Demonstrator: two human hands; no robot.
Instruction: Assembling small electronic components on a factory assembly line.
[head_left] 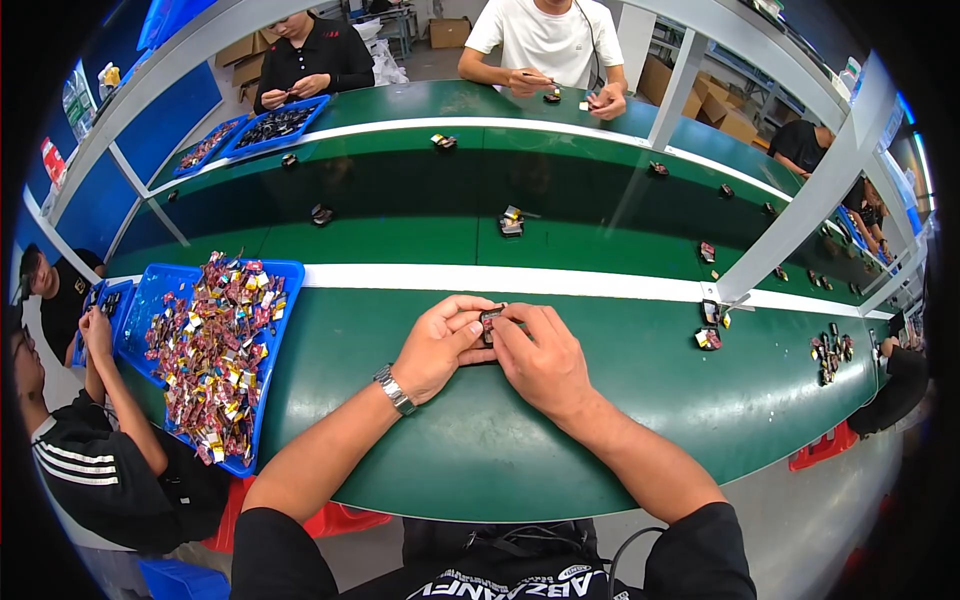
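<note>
Working on small dark part (490,323) with both bare hands, over green table (420,460), well right of blue tray (291,285) with its heap of small mixed pieces (205,375). Resting on tabletop or lifted off: cannot tell. Clamped on the part from its left side with left hand (434,350), thumb and fingers together on it. Touching its upper face with right hand (543,356), fingertips bunched; pinching or only pressing, cannot tell. Probably mid-assembly: seating or adjusting something on the part. Likely needed next: steady hold on the left, small careful push or pull on the right, no slipping. Long axis: seems to run away from body, far end leaning slightly right; partly covered by fingers, so not certain. Showing reddish face upward. Front end: cannot tell.
</note>
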